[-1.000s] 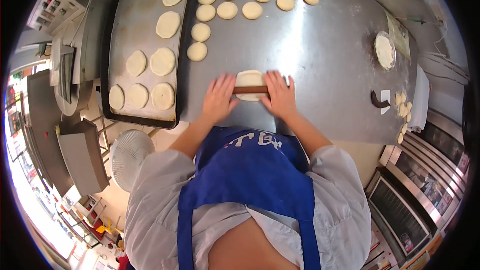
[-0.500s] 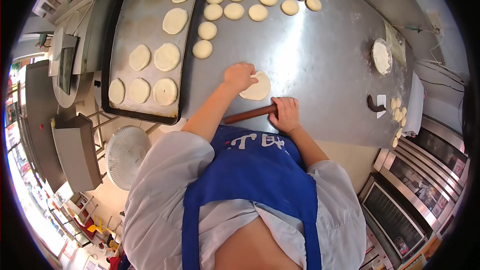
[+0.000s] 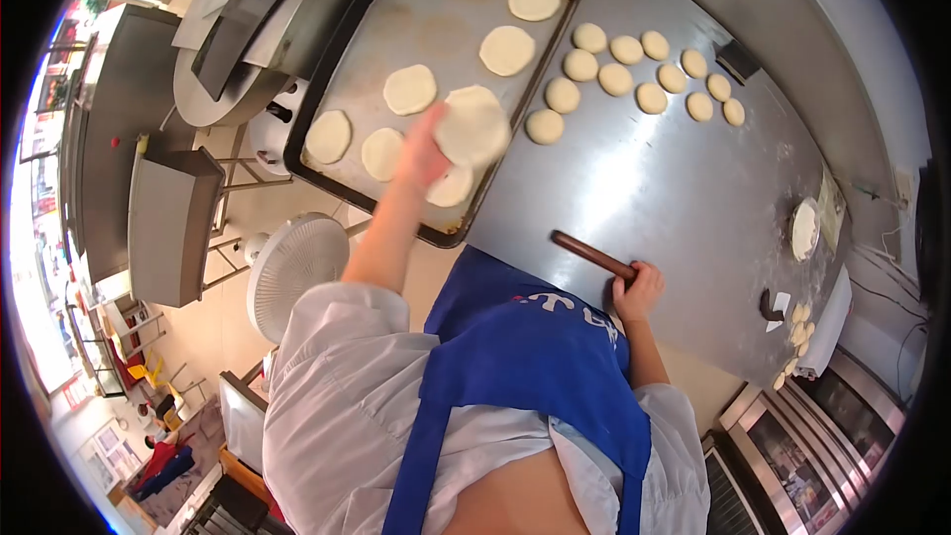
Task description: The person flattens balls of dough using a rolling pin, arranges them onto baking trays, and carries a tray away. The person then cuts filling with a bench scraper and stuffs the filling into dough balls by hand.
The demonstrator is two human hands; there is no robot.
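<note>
Over the baking tray [image 3: 342,69], my left hand [image 3: 424,154] is closed on the edge of a flat dough round [image 3: 474,127], somewhat blurred by motion. This round hides part of the tray and overlaps the view of a dough round [image 3: 451,186] lying on it. Several more flattened rounds, such as one dough disc [image 3: 409,89], lie spaced out on the tray. At the table's near edge, my right hand [image 3: 639,290] is wrapped round one end of a dark brown rolling pin [image 3: 592,254], which rests on the steel surface.
Several dough balls [image 3: 615,79] sit in rows on the steel table [image 3: 684,198], right of the tray. Farther right are a bowl of flour [image 3: 804,229], a dark curved object [image 3: 770,306] and small dough pieces [image 3: 800,322]. A white fan [image 3: 297,277] stands at the left.
My left hand has lifted the dough round off the table and carried it left over the tray. My right hand still holds the rolling pin. The view has turned toward the left.
</note>
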